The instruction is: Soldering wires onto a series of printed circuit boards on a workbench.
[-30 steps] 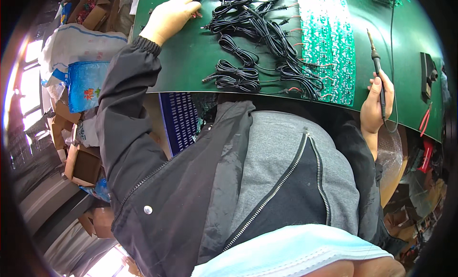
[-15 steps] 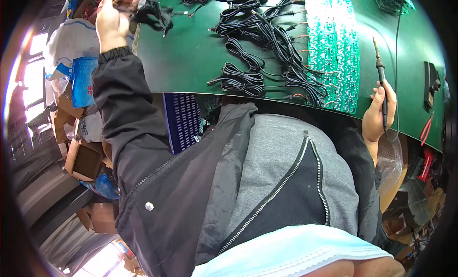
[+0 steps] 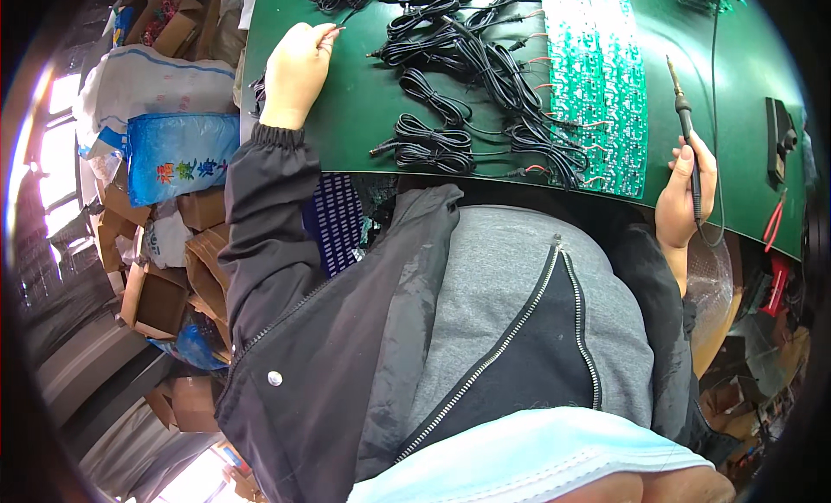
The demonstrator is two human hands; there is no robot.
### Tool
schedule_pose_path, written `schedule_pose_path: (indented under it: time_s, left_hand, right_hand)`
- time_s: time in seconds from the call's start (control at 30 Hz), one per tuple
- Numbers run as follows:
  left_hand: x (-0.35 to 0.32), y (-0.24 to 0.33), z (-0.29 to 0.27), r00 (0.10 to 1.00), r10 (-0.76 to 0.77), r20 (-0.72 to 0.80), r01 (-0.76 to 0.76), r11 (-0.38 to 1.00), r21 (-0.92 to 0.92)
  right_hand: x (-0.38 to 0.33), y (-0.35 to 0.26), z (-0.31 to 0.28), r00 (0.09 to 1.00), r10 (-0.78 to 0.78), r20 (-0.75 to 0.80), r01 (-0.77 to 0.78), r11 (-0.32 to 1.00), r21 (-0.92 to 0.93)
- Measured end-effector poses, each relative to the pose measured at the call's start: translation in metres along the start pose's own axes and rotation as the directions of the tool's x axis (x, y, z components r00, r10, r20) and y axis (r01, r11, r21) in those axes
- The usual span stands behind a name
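Observation:
My left hand [image 3: 297, 74] is over the left part of the green table, with thumb and fingers pinched on the thin end of a black cable [image 3: 257, 91]. The rest of that cable is mostly hidden behind the hand. My right hand [image 3: 688, 191] is wrapped round the handle of a soldering iron [image 3: 683, 105], its tip pointing up and away. Between the hands lie several coiled black cables [image 3: 433, 145]. Red wire ends from some of them reach a panel of green circuit boards [image 3: 597, 87].
A black stand [image 3: 781, 144] and red-handled pliers [image 3: 774, 222] sit at the table's right. The iron's cord [image 3: 715, 61] runs up past the boards. Left of the table are a blue bag [image 3: 177, 157], a white sack [image 3: 164, 83] and cardboard boxes [image 3: 154, 299].
My left hand has come right and nearer from the table's far left corner, now pinching a cable end. The right hand with the soldering iron has hardly moved.

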State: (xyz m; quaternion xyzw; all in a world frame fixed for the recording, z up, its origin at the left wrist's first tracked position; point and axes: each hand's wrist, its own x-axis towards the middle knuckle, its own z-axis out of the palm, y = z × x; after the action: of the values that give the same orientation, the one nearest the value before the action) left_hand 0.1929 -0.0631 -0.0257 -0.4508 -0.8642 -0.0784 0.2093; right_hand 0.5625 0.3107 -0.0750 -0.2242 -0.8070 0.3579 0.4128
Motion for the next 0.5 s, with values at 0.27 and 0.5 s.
schedule_pose_path:
  time_s: [0.27, 0.5]
  left_hand:
    - [0.043, -0.045, -0.046, 0.871, -0.396, -0.291, 0.261, 0.874, -0.41]
    - [0.119, 0.04, -0.09, 0.96, -0.245, -0.138, 0.117, 0.796, -0.594]
  right_hand:
    - [0.0, 0.0, -0.002, 0.999, -0.035, -0.009, 0.036, 0.999, 0.03]
    - [-0.003, 0.001, -0.004, 1.0, 0.003, -0.021, -0.003, 1.0, 0.021]
